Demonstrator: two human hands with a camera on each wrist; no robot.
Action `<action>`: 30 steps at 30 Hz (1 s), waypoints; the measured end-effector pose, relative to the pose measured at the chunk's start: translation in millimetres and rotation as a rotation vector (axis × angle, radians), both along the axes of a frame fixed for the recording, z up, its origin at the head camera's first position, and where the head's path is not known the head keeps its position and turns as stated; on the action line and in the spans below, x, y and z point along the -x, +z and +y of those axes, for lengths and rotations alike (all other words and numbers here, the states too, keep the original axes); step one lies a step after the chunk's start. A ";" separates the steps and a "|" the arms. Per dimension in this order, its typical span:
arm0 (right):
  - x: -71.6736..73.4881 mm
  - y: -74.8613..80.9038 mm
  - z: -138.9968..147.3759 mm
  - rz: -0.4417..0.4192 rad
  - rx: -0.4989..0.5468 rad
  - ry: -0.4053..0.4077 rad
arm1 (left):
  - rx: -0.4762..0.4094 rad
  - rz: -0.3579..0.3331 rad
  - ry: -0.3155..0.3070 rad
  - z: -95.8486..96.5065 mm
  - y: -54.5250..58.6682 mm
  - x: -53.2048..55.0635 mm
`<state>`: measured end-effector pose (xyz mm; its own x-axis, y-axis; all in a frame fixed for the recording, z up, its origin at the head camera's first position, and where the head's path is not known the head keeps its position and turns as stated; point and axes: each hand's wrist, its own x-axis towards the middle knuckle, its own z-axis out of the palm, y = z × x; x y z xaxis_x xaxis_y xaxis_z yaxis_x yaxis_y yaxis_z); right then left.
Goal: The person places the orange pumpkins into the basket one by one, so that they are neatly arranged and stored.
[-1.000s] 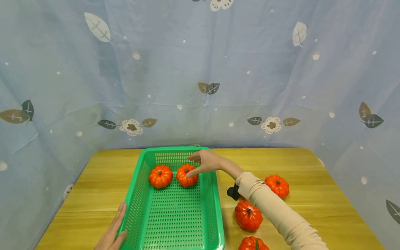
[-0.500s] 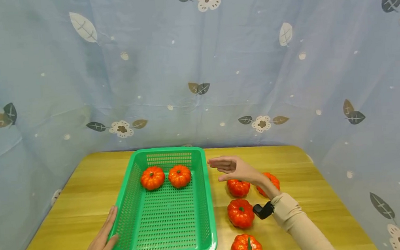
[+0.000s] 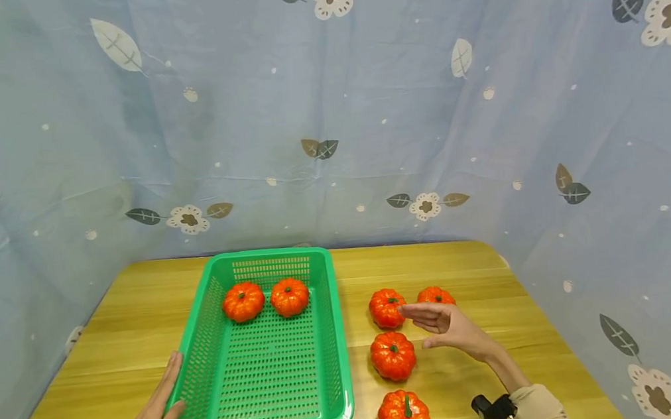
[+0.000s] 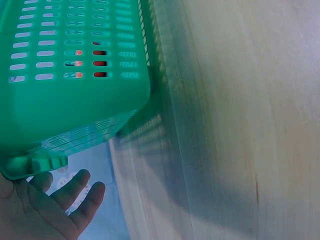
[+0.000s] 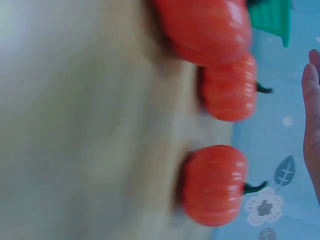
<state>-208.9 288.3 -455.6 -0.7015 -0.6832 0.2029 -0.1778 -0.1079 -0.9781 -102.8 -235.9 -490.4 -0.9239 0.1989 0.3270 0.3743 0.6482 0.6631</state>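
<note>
A green plastic basket stands on the table with two orange-red pumpkins inside, the left pumpkin and the right pumpkin, near its far wall. My left hand touches the basket's left side near the front corner, its fingers extended along the rim. Over the table right of the basket hovers my right hand, fingers straight, thumb apart, holding nothing. Nearest to it are a pumpkin, another pumpkin partly hidden behind its fingers, and a pumpkin to its left.
Closer to the front edge sits one more pumpkin with a green stem. The wooden table is bordered by a pale blue patterned curtain at the back and sides. A black device is strapped to my right wrist.
My right hand has left the pumpkin inside the basket and moved right, out over the loose pumpkins. The left hand stays at the basket's side. The head view has shifted slightly right.
</note>
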 end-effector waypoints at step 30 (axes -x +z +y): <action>-47.2 -42.7 30.1 0.098 0.039 -0.232 | -0.025 -0.026 -0.011 -0.3 3.0 -1.9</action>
<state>-161.7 318.3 -498.3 -0.8143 -0.4962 0.3010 -0.2961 -0.0908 -0.9508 -100.9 -236.3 -487.4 -0.9298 0.2012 0.3084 0.3641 0.6271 0.6886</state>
